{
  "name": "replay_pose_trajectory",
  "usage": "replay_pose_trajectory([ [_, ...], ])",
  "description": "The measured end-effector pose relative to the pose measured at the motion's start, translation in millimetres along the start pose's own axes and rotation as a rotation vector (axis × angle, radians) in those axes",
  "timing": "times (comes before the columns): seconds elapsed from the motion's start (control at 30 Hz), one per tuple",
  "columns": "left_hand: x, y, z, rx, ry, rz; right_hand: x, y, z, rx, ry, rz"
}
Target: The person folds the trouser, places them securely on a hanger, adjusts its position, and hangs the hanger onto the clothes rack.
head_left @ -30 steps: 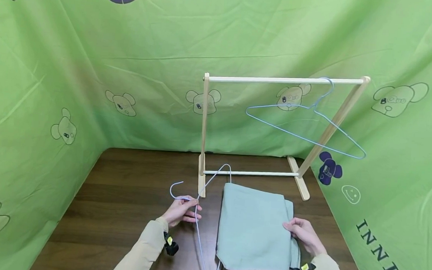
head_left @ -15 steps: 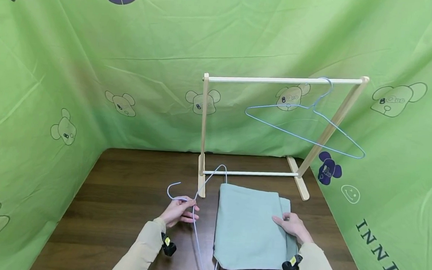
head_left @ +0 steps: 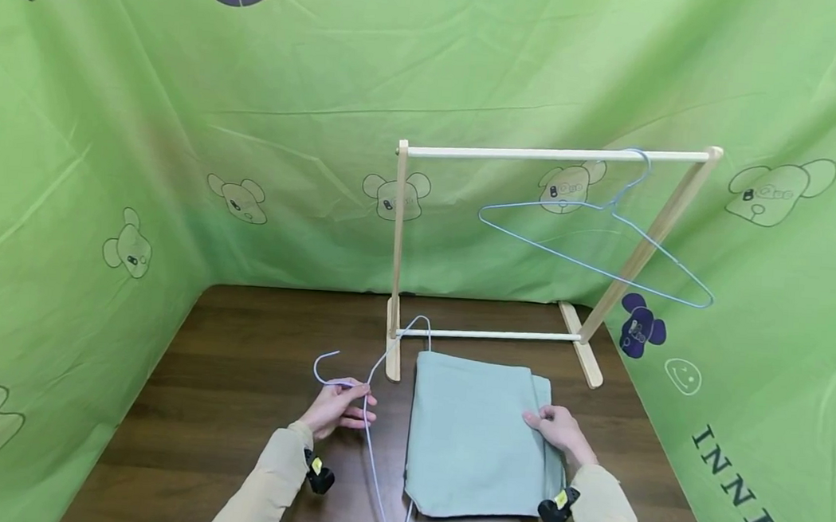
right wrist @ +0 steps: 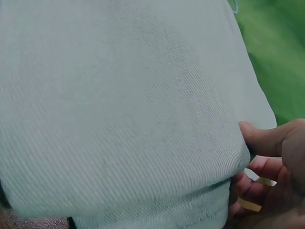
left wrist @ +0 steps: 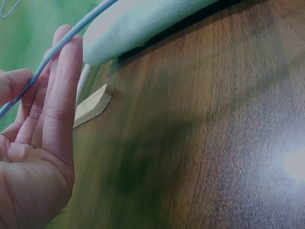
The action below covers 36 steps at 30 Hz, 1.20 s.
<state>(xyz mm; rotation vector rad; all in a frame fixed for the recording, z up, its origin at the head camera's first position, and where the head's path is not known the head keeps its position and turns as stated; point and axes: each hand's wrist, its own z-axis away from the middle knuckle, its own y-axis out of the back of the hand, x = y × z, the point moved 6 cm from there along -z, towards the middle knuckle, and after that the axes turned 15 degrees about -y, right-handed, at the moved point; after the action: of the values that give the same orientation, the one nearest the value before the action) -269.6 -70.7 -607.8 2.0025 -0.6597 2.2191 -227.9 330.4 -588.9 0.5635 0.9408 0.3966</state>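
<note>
My left hand (head_left: 340, 408) pinches a pale blue wire hanger (head_left: 376, 474) near the base of its hook, which points left. In the left wrist view the thumb and fingers of that hand (left wrist: 43, 119) press the wire between them. A folded light green cloth (head_left: 479, 440) hangs over the hanger's long bar, its near side hiding most of that bar. At the cloth's right edge, my right hand (head_left: 558, 431) pinches the upper layer. The right wrist view shows the thumb on top of the fabric (right wrist: 124, 109) and the fingers beneath, with a second layer below.
A wooden rack (head_left: 397, 244) with a white top rail (head_left: 525, 153) stands at the back of the brown table (head_left: 260, 379). From the rail's right part hangs another blue wire hanger (head_left: 576, 263). Green printed curtain (head_left: 294, 62) encloses the back and sides.
The hanger and cloth have shifted slightly left with both hands. My right hand has moved left from the lower layer's outer edge to the upper layer's edge.
</note>
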Motion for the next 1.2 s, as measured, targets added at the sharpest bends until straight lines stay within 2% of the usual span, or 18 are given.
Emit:
replay_pose_trajectory([
  [0.17,-1.4,-3.0,-0.8,0.004,0.001,0.008,7.5,4.2,4.1,-0.05,-0.034,-0.135],
  [0.37,-4.0,-4.1,-2.3,-0.002,0.004,0.009,14.6,6.2,6.5,-0.122,-0.074,-0.238],
  [0.67,-3.6,-5.4,-0.4,-0.01,0.001,0.019,26.2,5.4,5.4,-0.292,-0.08,-0.422],
  [1.07,-3.7,-9.8,-2.4,-0.032,-0.01,0.011,35.6,11.0,9.1,-0.291,-0.133,-0.481],
  [1.2,-3.5,-10.5,-2.8,-0.034,-0.013,0.011,35.0,11.6,7.9,-0.22,-0.134,-0.421],
])
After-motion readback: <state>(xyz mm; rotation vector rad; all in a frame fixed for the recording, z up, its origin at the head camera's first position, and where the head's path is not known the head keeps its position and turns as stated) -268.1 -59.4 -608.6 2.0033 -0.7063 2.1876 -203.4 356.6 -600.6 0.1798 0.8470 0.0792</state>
